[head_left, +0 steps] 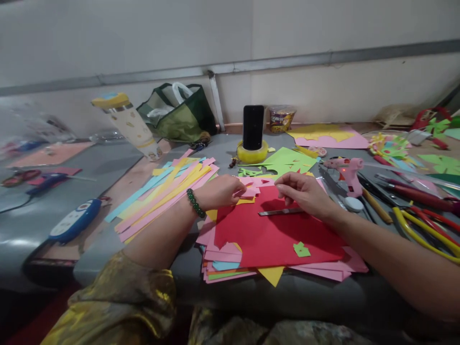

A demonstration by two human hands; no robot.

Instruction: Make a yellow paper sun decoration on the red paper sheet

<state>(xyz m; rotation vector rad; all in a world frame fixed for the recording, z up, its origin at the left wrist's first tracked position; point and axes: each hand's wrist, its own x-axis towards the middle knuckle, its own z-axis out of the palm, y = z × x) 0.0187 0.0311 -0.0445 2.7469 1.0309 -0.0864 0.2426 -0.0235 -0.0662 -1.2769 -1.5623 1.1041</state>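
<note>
**Red sheet, near front edge of bench**

Thin red paper sheet lies on a stack of multicoloured paper, near the front edge of the grey bench. Left hand: fingers curled beside small pink paper scraps; cannot tell if grip holds any. Right hand: fingertips bunched by a slim metal blade; grip contents unclear. Judged: sheet light, flexible, easily creased; take a front corner, clear of blade.
</note>
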